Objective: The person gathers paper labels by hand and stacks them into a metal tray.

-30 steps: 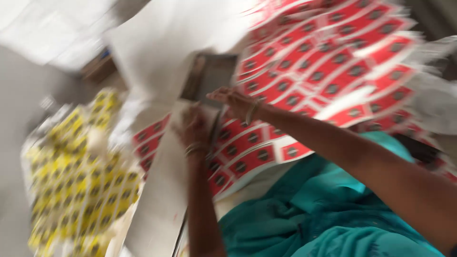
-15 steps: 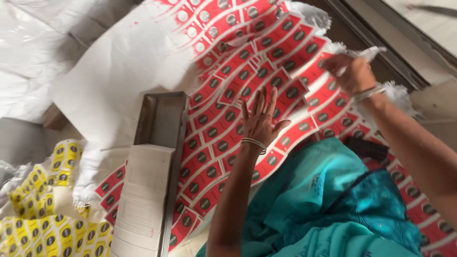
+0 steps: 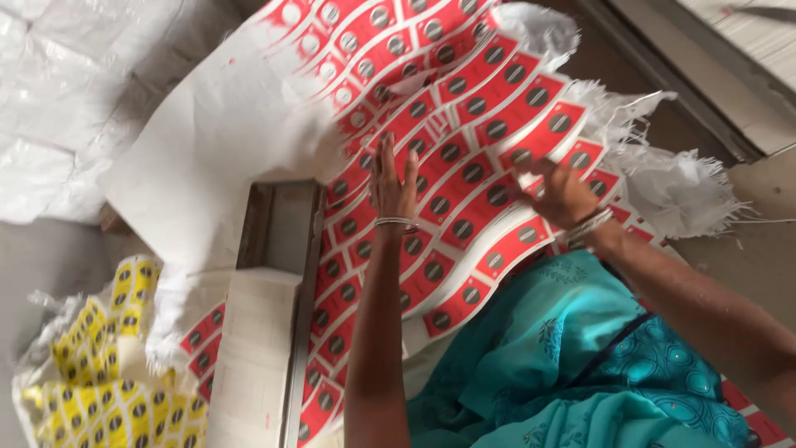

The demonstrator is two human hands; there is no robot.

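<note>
Head view: red round-marked label sheet

Left hand lies flat, fingers spread, on a large red printed sheet patterned with rows of dark round marks. Right hand rests on the same sheet near its right side, fingers bent at the surface; whether it grips an edge cannot be told. Both wrists carry bangles. A shallow metal tray sits just left of the sheet, with a stack of pale card lying along it. Yellow printed sheets lie at lower left. White woven sacking shows frayed edges at right.
</note>
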